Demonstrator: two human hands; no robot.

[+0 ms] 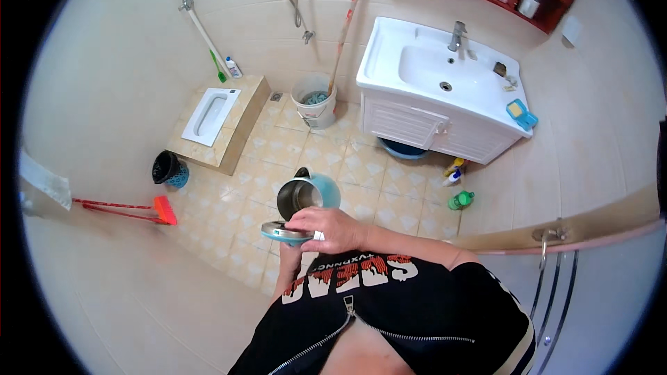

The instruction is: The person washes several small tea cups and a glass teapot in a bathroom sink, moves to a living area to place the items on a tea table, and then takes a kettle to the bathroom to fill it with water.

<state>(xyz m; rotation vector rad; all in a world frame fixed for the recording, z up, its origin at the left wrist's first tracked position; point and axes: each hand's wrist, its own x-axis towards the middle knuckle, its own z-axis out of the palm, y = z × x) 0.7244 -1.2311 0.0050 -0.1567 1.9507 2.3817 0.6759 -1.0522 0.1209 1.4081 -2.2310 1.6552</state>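
Note:
A light-blue electric kettle (326, 190) is held up in front of my body, its steel inside showing through the open top. Its round lid (272, 232), steel-rimmed and blue, is swung up on the side nearest me. My right hand (332, 229) reaches across from the right, its fingers closed over the edge of the lid. Below the lid comes my left hand (290, 255), at the handle side of the kettle. The lid covers its fingers, but the kettle's weight rests on that hand.
Ahead right stands a white washbasin (431, 62) on a cabinet. A white bucket (316, 114) with a mop stands by the far wall. Farther left are a raised squat toilet (210, 117) and a black-lined bin (167, 167). A green bottle (460, 200) stands on the floor at right.

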